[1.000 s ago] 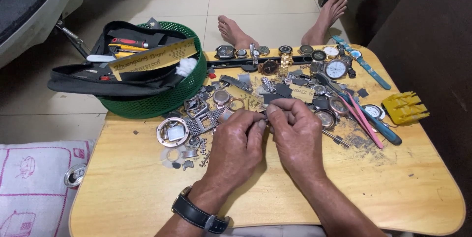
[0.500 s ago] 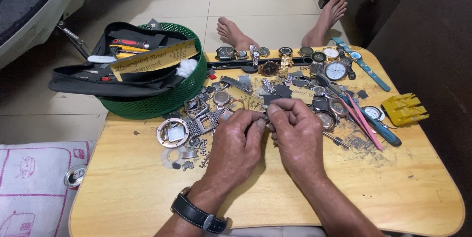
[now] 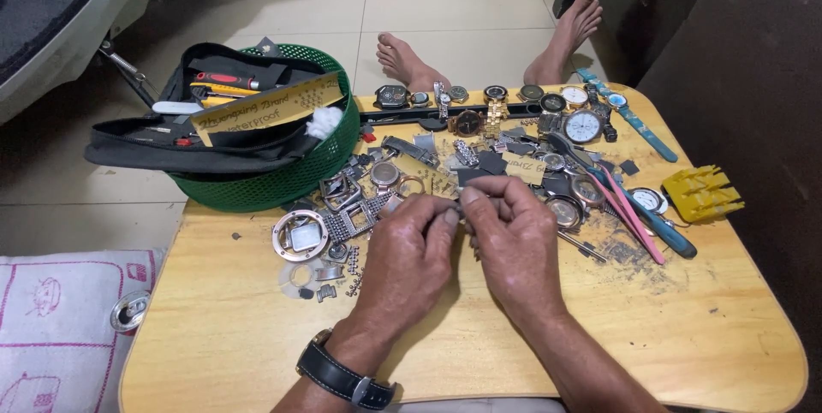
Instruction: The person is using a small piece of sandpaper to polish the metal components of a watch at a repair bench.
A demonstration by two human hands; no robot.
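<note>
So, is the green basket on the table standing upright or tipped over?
Upright. The green basket stands on the wooden table with its rim facing up, and a black tool pouch lies across its top.

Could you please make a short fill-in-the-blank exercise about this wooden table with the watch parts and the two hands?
1. The round plastic mesh basket at the table's back left corner is ____ in colour.
2. The black leather-strapped wristwatch is worn on the person's ____ wrist.
3. The left hand and the right hand meet over the light wooden table and pinch one small ____ part between their fingertips.
4. The ridged plastic block near the table's right edge is ____.

Missing words: green; left; metal; yellow
</note>
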